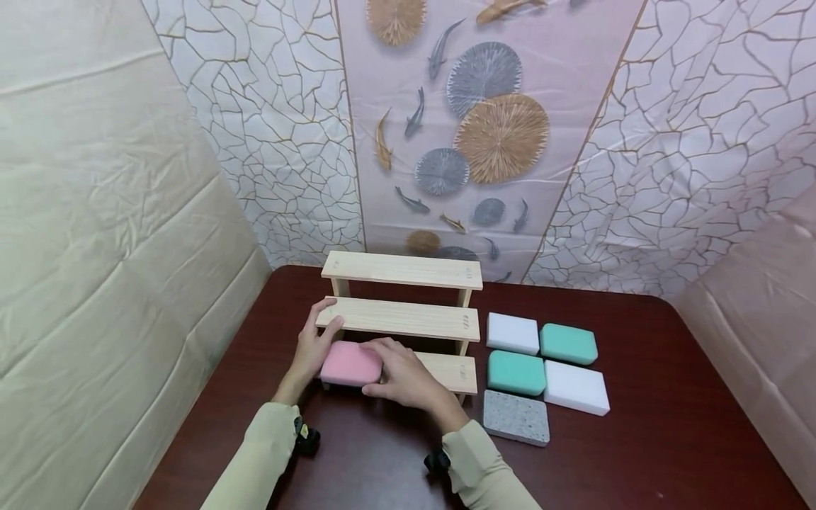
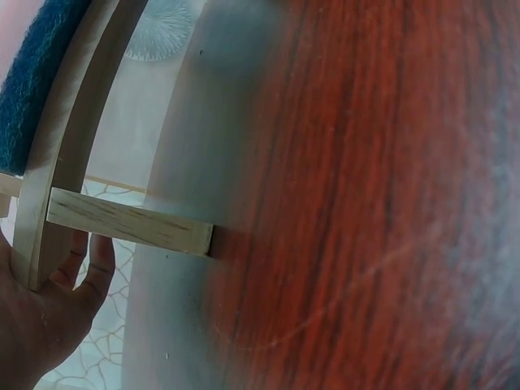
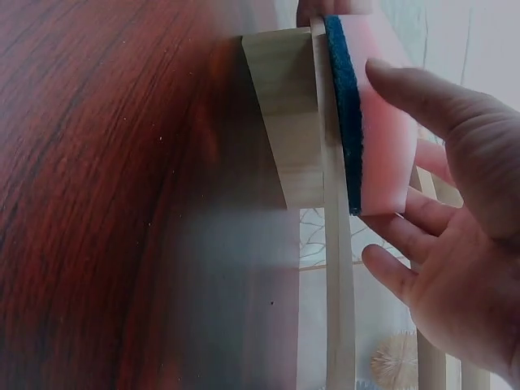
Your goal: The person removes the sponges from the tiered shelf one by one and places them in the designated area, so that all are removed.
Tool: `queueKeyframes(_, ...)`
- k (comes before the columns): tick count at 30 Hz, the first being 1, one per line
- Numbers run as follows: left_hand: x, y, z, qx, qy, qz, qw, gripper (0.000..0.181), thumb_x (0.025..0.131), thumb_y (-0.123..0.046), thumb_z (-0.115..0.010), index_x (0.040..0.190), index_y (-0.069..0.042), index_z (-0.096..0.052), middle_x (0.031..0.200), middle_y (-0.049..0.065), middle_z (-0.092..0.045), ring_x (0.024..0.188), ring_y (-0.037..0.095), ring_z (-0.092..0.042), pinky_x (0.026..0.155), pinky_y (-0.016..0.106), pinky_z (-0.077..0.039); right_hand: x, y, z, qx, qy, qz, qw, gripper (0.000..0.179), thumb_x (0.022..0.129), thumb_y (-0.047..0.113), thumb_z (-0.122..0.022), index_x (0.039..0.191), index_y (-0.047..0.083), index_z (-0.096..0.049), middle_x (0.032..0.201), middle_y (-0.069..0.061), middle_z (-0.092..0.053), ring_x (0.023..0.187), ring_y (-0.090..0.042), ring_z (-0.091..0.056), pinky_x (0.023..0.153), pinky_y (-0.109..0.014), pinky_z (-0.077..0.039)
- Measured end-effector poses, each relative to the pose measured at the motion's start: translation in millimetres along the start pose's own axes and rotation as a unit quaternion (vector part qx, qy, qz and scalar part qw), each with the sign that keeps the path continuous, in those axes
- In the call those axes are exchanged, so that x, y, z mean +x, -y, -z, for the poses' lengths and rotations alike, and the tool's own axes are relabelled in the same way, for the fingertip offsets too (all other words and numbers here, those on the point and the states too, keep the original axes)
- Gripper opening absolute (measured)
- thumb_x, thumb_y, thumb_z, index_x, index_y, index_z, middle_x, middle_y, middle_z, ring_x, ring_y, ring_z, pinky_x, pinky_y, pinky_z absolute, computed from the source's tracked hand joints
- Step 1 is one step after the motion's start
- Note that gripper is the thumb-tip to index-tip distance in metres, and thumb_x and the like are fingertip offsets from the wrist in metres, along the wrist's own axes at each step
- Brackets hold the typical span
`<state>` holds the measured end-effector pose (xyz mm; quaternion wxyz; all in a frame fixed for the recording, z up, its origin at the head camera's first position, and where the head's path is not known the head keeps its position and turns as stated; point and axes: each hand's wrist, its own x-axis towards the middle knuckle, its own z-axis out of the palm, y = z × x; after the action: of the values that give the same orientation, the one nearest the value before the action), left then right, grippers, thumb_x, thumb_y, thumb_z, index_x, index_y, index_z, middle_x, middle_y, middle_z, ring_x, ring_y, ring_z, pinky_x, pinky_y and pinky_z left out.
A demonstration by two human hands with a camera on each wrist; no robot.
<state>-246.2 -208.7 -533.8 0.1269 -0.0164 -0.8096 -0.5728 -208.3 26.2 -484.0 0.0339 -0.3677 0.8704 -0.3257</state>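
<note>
A pink sponge (image 1: pixel 351 363) with a dark blue scouring layer (image 3: pixel 347 106) beneath lies at the left end of the lowest board (image 1: pixel 449 371) of a three-step wooden rack. My right hand (image 1: pixel 403 375) holds the sponge at its right end, thumb on the near side and fingers behind, as the right wrist view shows too. At the rack's left end, my left hand (image 1: pixel 314 347) grips the end of the middle board (image 1: pixel 401 317), thumb at its front edge. In the left wrist view, its fingers (image 2: pixel 101 264) bend behind the lowest board.
Right of the rack lie two white blocks (image 1: pixel 513 333), two green sponges (image 1: pixel 516 372) and a speckled grey block (image 1: pixel 516 418), set close together on the dark red table (image 1: pixel 663 425). The rack's top board (image 1: pixel 401 269) stands near the patterned back wall.
</note>
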Motion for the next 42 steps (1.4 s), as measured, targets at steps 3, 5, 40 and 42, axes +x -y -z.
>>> queueKeyframes(3,-1.2,-0.7,-2.8,0.000,0.008,0.001,1.0000,0.045,0.098,-0.051,-0.060,0.140,-0.037,-0.049,0.153,-0.006,-0.043,0.140,0.027,-0.037,0.107,0.059,-0.029,-4.6,-1,-1,-0.016,-0.006,-0.013,0.9998,0.066,0.083,0.028,-0.083,0.141,0.011,-0.055,0.136,-0.006,-0.056,0.119,-0.021,-0.053,0.101,-0.047,-0.041)
queueKeyframes(5,-2.0,-0.8,-3.6,-0.001,0.010,0.001,0.9999,0.046,0.098,-0.050,-0.060,0.140,-0.037,-0.049,0.154,-0.005,-0.042,0.139,0.027,-0.038,0.107,0.059,-0.030,-7.7,-3,0,-0.018,-0.009,-0.017,0.9996,0.065,0.083,0.028,-0.083,0.140,0.012,-0.056,0.135,-0.005,-0.057,0.118,-0.021,-0.053,0.100,-0.047,-0.041)
queueKeyframes(40,-7.1,-9.1,-7.7,-0.008,-0.001,0.021,0.9998,0.050,0.100,-0.038,-0.062,0.147,-0.028,-0.046,0.154,0.001,-0.040,0.111,0.027,-0.046,0.098,0.042,-0.031,-111.2,-50,69,-0.020,-0.027,-0.080,0.9963,0.066,0.078,0.014,-0.074,0.141,0.011,-0.055,0.139,-0.007,-0.054,0.126,-0.026,-0.049,0.104,-0.053,-0.034)
queueKeyframes(42,-7.8,-10.4,-6.9,-0.005,0.000,0.028,0.9996,0.051,0.101,-0.036,-0.061,0.148,-0.026,-0.045,0.155,0.003,-0.040,0.104,0.030,-0.046,0.094,0.043,-0.032,-121.1,-53,76,-0.024,-0.028,-0.082,0.9960,0.066,0.077,0.012,-0.074,0.140,0.011,-0.055,0.138,-0.007,-0.055,0.123,-0.025,-0.051,0.103,-0.052,-0.035)
